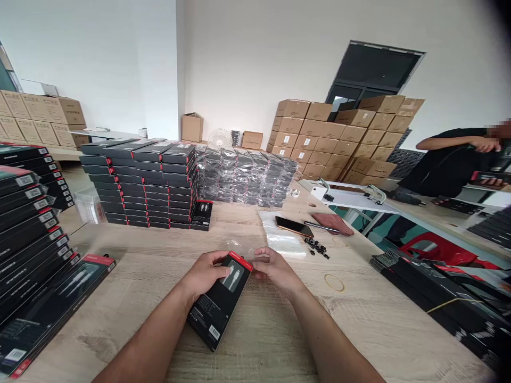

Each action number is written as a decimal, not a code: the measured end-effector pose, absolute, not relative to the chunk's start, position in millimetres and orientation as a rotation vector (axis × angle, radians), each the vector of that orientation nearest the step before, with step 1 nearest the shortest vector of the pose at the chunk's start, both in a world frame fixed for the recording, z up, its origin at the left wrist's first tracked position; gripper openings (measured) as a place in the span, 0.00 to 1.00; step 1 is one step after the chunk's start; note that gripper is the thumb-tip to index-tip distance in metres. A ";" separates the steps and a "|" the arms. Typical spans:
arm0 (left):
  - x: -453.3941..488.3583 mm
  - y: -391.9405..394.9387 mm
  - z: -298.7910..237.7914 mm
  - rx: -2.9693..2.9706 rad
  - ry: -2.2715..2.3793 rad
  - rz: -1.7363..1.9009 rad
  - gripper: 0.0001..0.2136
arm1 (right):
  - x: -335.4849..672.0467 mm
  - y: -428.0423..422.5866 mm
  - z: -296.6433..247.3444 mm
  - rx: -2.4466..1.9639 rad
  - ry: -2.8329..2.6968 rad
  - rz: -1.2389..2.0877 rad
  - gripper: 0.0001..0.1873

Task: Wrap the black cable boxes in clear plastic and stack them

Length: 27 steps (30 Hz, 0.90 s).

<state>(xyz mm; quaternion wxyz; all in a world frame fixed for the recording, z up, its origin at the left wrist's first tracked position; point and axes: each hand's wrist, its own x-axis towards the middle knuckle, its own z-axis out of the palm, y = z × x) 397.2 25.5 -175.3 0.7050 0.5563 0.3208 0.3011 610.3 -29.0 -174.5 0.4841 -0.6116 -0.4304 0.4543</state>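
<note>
Head camera shows the person's left hand [202, 277] gripping a thin black box [217, 306], with the thumb on the front and the other fingers behind its edge. The box is slanted over the table [259, 340], in the middle. On the right hand [275, 268], the fingers curl in close by the box's red top corner; I can't tell if they pinch anything. Clear plastic [239, 246] sits just past the box.

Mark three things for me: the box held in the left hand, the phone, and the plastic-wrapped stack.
Held box [217, 306]: head view, on its dark printed face.
Phone [294, 226]: head view, on its dark screen.
Plastic-wrapped stack [247, 178]: head view, on its near side.
</note>
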 end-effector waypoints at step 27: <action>406.7 20.5 -176.5 1.172 0.762 0.773 0.27 | 599.7 -27.0 -181.9 -1.683 -1.532 0.382 0.07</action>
